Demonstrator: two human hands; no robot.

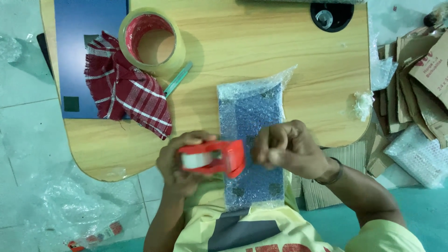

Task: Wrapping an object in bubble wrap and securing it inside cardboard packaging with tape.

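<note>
My left hand (179,170) grips a red tape dispenser (214,157) with a small roll of clear tape in it. My right hand (287,144) is closed just to the right of the dispenser's cutting end, fingers pinched together as if on the tape end, though the tape itself is too faint to see. Both hands hover over a dark blue flat item wrapped in bubble wrap (252,116), which lies lengthwise from the wooden table (280,42) down over its near edge toward my lap.
A large roll of clear tape (151,42) sits on the table at the back left, beside a red checked cloth (126,88), a teal-handled cutter (177,79) and a blue board (88,18). Flattened cardboard (420,79) and bubble wrap (417,156) lie on the floor to the right.
</note>
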